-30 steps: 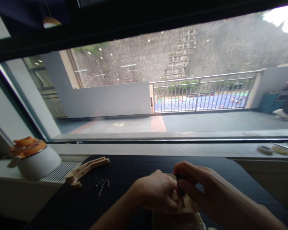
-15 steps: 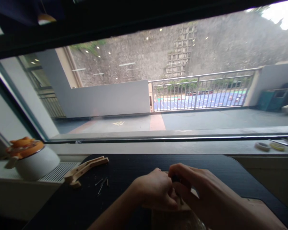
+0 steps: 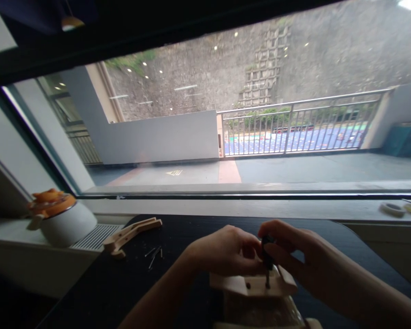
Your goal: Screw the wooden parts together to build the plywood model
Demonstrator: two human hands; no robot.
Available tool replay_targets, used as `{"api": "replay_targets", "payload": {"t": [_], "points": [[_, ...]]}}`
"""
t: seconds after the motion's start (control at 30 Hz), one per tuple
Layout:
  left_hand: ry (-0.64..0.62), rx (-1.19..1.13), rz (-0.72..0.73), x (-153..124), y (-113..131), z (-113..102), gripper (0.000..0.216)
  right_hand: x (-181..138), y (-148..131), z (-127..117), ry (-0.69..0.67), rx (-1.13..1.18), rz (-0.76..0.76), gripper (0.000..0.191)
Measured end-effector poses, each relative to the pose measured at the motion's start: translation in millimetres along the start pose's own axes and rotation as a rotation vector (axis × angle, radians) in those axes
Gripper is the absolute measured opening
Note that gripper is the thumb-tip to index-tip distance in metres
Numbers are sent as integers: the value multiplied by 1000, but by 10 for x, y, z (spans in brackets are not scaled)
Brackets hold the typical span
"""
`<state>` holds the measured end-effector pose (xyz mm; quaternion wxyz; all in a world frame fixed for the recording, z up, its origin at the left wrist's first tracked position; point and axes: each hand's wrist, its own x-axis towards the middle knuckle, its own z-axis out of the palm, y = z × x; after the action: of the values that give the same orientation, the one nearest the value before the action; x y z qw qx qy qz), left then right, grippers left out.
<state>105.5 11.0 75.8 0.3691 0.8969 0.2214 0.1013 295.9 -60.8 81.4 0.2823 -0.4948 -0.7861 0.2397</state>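
Note:
My right hand (image 3: 294, 253) is closed on a small black-handled screwdriver (image 3: 267, 262) that stands upright, its tip in a hole of a pale wooden piece (image 3: 253, 285). My left hand (image 3: 228, 251) is curled beside it, fingertips pinched against the tool's shaft just above the wood. The wooden piece lies flat on a clear bag or block (image 3: 260, 310) near the front edge of the black table (image 3: 123, 283).
A second wooden part (image 3: 132, 230) and several thin metal pins (image 3: 155, 254) lie at the table's far left. A white pot with an orange lid (image 3: 63, 219) stands on the left sill beside a vent grille (image 3: 94, 235). Tape rolls (image 3: 392, 209) sit on the right sill.
The view has tilted down, so the wooden piece and the screwdriver's tip now show. Both hands stay together on the tool.

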Motion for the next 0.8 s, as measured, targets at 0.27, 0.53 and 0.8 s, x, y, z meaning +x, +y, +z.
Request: {"api": "replay_targets", "payload": {"t": [0.27, 0.53, 0.8], "points": [[74, -58, 48, 68, 31, 106, 22, -38, 65, -103, 111, -62, -21, 18], [57, 17, 86, 59, 43, 127, 25, -60, -36, -110, -5, 29, -33, 17], [75, 45, 62, 51, 56, 144, 27, -48, -55, -143, 13, 28, -67, 18]]}}
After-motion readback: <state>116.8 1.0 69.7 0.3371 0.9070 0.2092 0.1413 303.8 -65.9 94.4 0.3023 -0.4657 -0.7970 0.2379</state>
